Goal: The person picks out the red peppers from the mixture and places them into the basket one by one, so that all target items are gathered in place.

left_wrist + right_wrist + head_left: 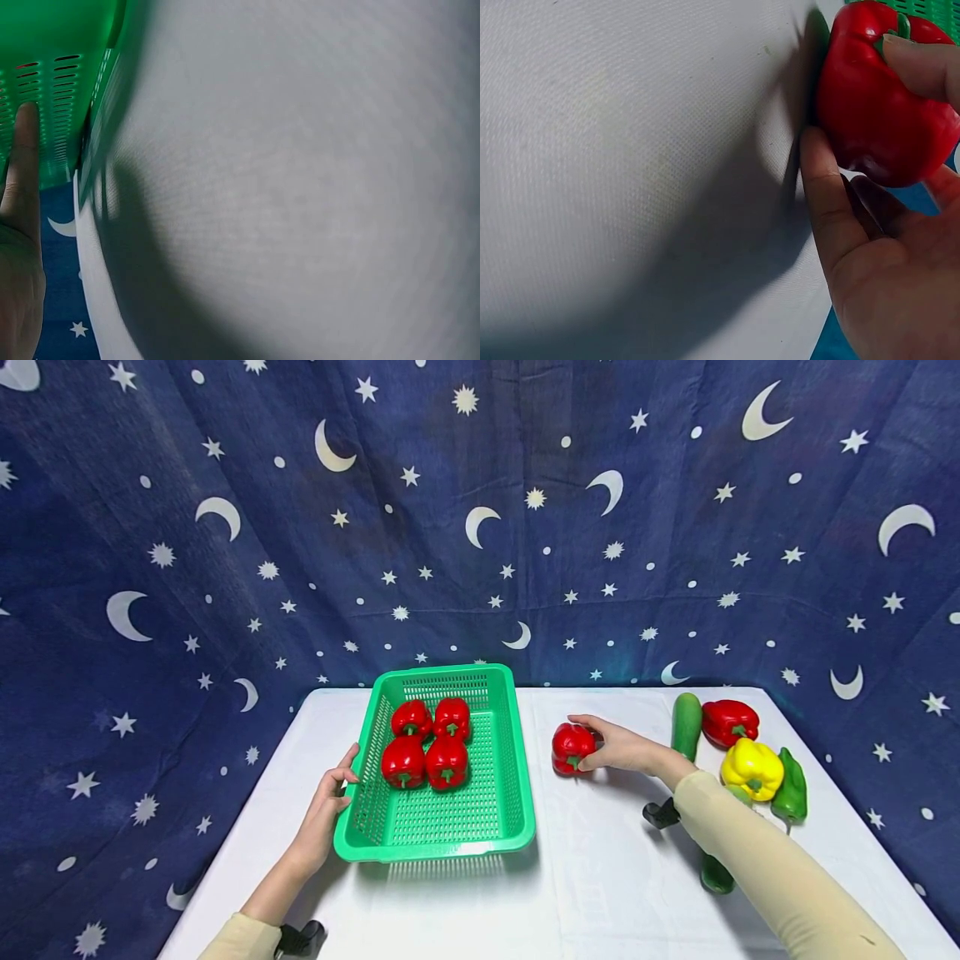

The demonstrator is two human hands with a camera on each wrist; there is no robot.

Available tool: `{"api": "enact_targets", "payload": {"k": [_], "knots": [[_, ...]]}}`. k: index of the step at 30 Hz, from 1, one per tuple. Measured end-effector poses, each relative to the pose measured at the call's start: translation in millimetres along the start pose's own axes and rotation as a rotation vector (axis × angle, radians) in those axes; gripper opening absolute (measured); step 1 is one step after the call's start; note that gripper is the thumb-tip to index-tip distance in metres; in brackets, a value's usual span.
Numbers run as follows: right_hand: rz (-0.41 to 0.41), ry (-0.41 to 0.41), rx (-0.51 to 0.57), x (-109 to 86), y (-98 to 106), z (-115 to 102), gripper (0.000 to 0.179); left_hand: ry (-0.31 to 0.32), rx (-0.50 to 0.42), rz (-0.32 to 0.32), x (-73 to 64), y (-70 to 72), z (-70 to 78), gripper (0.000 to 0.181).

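Note:
My right hand (pixel 618 745) grips a red bell pepper (pixel 572 745) right of the basket. In the right wrist view, the thumb lies by the green stem of the bell pepper (pixel 885 97) and the fingers reach round its other side, low by the white cloth. A green perforated basket (pixel 523 777) holds several red bell peppers (pixel 446 762) grouped toward its back left. My left hand (pixel 324 810) is at the basket's left side, its fingers extended against the rim and outer wall. One straight finger (pixel 26 150) touches the slotted basket wall (pixel 60 45) in the left wrist view.
At the right of the white-covered table (pixel 600 877) lie a long green vegetable (pixel 686 725), a red pepper (pixel 729 722), a yellow bell pepper (pixel 752 768) and a green pepper (pixel 790 789). My right sleeve partly hides another dark green vegetable (pixel 716 875). A starry blue curtain (pixel 480 568) hangs behind.

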State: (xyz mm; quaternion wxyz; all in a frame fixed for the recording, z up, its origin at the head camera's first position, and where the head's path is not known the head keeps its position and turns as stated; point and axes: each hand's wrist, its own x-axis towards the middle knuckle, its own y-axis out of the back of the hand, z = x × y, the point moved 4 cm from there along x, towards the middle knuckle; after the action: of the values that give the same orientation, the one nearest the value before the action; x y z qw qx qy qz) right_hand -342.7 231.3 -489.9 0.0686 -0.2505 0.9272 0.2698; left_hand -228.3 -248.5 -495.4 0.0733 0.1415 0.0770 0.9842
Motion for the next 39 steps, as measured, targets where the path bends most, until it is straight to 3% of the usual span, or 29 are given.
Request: {"api": "enact_targets", "payload": {"k": [7,19,39], "knots": [[-0.005,-0.028,-0.008,1.9,-0.7,2.5,0.097,-0.008,-0.001,-0.003,0.1,0.2,-0.4,0.027],[-0.002,0.062,-0.012,-2.6,-3.1,-1.8,0.09,0.001,0.01,0.0,0.1,-0.5,-0.3,0.027],[-0.002,0.033,-0.039,-4.6,-4.1,-3.3,0.087,-0.001,0.015,0.001,0.2,0.1,0.2,0.027]]}}
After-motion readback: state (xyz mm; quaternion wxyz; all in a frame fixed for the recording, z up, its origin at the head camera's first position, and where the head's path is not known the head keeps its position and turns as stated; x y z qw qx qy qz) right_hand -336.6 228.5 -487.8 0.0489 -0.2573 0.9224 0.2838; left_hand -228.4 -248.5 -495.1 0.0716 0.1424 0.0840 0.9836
